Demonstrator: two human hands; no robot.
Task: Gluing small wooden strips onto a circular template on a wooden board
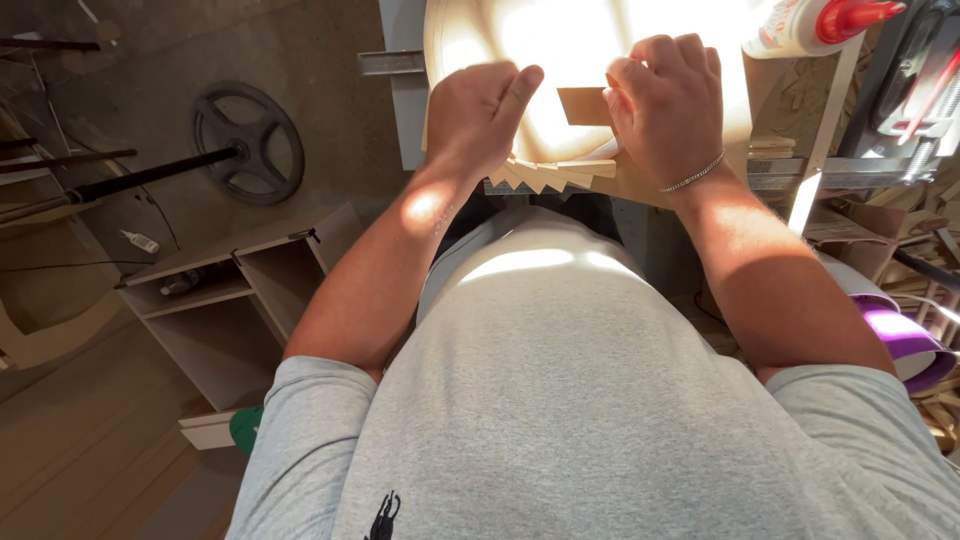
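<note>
The right hand pinches a small wooden block against the round pale board, between both hands. The left hand is clenched, thumb up, beside it. Pressing the block flat and square likely matters.

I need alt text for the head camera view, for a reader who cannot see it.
Seen from above, a person's right hand grips a small flat wooden piece over a sunlit round wooden panel, the left hand closed beside it. Small wooden wedges fan along the panel's near edge; a glue bottle lies to the right.

Both hands on round wooden board
</note>
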